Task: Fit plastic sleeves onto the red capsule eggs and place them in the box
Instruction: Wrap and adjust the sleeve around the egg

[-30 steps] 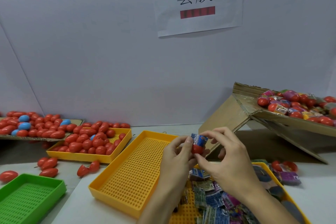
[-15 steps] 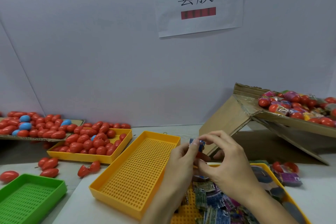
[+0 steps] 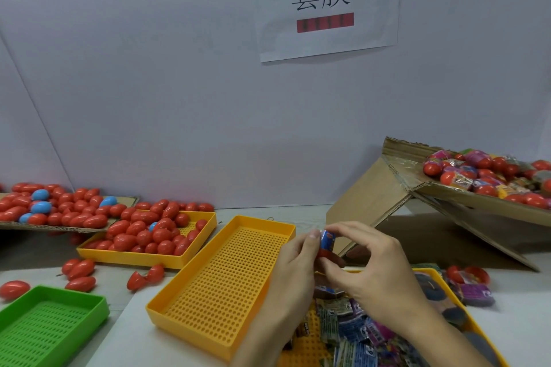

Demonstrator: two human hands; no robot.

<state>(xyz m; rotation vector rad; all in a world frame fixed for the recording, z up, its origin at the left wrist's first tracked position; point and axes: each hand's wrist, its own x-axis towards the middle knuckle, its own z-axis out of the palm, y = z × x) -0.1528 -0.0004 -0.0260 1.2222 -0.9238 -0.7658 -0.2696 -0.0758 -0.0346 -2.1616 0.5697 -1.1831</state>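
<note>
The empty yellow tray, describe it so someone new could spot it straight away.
Start at the paper sign on the wall and drop to the table. The empty yellow tray sits angled there, beside the left hand. Unlike the neighbouring yellow tray of red eggs, its perforated floor is bare.

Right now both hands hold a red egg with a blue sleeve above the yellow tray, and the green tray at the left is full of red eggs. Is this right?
Not quite. In the head view the green tray is empty; the loose red eggs fill the yellow tray behind it. The rest holds: the left hand and right hand hold a red egg with a blue sleeve.
</note>
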